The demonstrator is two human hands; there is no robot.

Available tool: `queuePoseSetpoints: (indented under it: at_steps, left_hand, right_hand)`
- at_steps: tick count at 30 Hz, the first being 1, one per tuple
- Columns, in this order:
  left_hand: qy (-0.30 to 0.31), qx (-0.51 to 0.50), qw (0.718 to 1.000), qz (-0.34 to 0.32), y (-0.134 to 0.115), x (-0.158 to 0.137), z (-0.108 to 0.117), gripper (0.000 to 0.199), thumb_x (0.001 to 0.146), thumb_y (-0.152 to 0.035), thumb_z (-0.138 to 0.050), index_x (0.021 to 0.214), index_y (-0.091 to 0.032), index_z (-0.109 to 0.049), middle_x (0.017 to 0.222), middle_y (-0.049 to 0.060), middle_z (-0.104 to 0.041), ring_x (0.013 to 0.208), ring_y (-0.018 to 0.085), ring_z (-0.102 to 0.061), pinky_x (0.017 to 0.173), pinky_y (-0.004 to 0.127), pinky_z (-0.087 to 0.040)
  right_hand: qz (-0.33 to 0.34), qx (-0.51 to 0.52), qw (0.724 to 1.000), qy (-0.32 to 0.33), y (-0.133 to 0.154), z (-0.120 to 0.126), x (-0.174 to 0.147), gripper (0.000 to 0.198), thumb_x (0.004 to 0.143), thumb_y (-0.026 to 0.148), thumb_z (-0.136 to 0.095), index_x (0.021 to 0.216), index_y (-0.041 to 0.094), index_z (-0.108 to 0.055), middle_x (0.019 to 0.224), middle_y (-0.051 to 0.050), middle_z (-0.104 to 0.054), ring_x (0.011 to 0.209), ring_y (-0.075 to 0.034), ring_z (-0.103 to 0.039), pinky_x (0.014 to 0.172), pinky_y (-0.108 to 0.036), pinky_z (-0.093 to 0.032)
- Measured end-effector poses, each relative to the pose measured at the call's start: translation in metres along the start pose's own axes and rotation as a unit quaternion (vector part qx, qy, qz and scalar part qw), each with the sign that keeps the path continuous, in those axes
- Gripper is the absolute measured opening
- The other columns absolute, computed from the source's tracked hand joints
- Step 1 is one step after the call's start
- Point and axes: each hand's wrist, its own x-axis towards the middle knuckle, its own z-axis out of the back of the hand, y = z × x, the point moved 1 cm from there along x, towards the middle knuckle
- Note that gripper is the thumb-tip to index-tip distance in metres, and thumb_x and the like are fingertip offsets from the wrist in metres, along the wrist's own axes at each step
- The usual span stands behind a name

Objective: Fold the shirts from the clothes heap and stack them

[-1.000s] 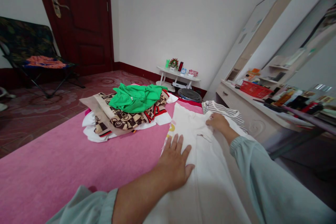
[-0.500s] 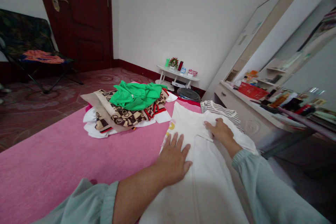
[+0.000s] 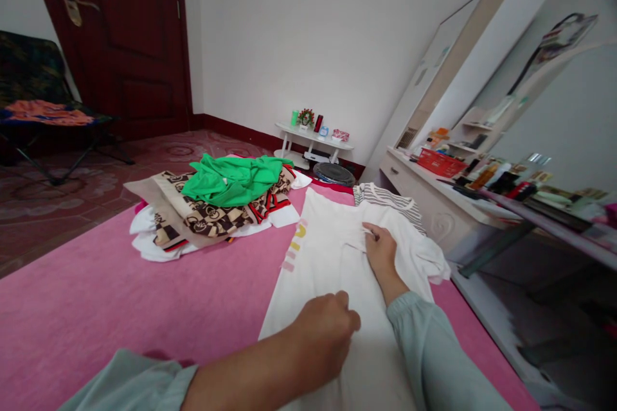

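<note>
A white T-shirt [image 3: 313, 276] lies spread on the pink bed cover, a strip of yellow and pink print showing along its left edge. My left hand [image 3: 328, 334] is closed low on the shirt, fingers curled in a pinch on its fabric; the fingertips are partly hidden. Farther up, by a crease near the sleeve, my right hand [image 3: 383, 250] pinches the cloth between thumb and fingers. Just beyond the shirt lies a black-and-white striped garment [image 3: 385, 199].
To the left, a green garment [image 3: 236, 180] tops a heap with a brown patterned garment [image 3: 216, 218] on the pink bed cover [image 3: 193, 302]. A dresser [image 3: 424, 192] with a red basket [image 3: 441, 162] stands at right. Against the wall is a low white table [image 3: 313, 136].
My left hand has gone from lying flat to a closed pinch, lower on the shirt. My right hand now pinches the cloth, and the print shows more. The view has shifted right.
</note>
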Motion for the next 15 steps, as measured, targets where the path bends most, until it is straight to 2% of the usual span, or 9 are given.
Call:
queuePoseSetpoints:
  at_steps: [2,5,7,10,13,15]
  left_hand:
    - [-0.013,-0.058,0.998,-0.008,0.004,0.003,-0.005,0.027,0.077,-0.009,-0.052,0.098,-0.018,-0.066,0.095,0.008,-0.062,0.082,0.018,-0.061,0.074,0.028,-0.050]
    - [-0.072,-0.139,0.987,-0.023,0.008,0.006,-0.008,0.026,0.076,-0.006,-0.050,0.091,-0.017,-0.069,0.088,0.005,-0.064,0.082,0.016,-0.061,0.075,0.024,-0.047]
    - [-0.093,-0.175,0.980,-0.024,0.008,0.007,-0.009,0.024,0.075,-0.006,-0.052,0.086,-0.017,-0.070,0.083,0.004,-0.064,0.078,0.014,-0.060,0.072,0.022,-0.046]
    - [-0.093,-0.208,0.973,-0.030,0.007,0.007,-0.010,0.022,0.073,-0.005,-0.054,0.083,-0.015,-0.071,0.077,0.003,-0.063,0.072,0.011,-0.058,0.066,0.019,-0.044]
    - [-0.069,-0.253,0.965,-0.021,0.008,0.006,-0.009,0.019,0.075,-0.009,-0.057,0.087,-0.014,-0.071,0.079,0.003,-0.064,0.066,0.009,-0.058,0.060,0.016,-0.043]
    - [-0.070,-0.252,0.965,-0.006,0.010,0.006,-0.003,0.019,0.077,-0.012,-0.057,0.090,-0.016,-0.071,0.082,0.003,-0.065,0.068,0.009,-0.059,0.062,0.016,-0.044]
  right_hand:
    - [-0.032,0.056,0.996,-0.057,-0.008,-0.001,0.003,0.039,0.076,0.027,-0.049,0.103,0.011,-0.072,0.089,-0.010,-0.065,0.071,-0.019,-0.056,0.076,-0.034,-0.047]
    - [-0.070,0.087,0.988,-0.105,-0.015,-0.001,0.006,0.042,0.076,0.035,-0.054,0.105,0.010,-0.071,0.092,-0.012,-0.066,0.073,-0.020,-0.056,0.076,-0.035,-0.047]
    - [-0.077,0.081,0.988,-0.107,-0.016,-0.001,0.006,0.043,0.075,0.037,-0.055,0.105,0.010,-0.071,0.092,-0.012,-0.065,0.075,-0.021,-0.057,0.078,-0.036,-0.047]
    - [-0.066,0.045,0.992,-0.098,-0.014,-0.001,0.006,0.044,0.075,0.036,-0.054,0.105,0.009,-0.070,0.092,-0.014,-0.064,0.078,-0.022,-0.057,0.080,-0.038,-0.047]
    - [-0.032,-0.015,0.996,-0.083,-0.010,0.000,0.006,0.045,0.076,0.034,-0.052,0.106,0.006,-0.070,0.091,-0.015,-0.062,0.079,-0.024,-0.056,0.083,-0.041,-0.046]
    - [-0.016,-0.031,0.996,-0.082,-0.008,0.000,0.006,0.045,0.077,0.033,-0.051,0.108,0.006,-0.069,0.092,-0.016,-0.061,0.080,-0.024,-0.056,0.084,-0.041,-0.046]
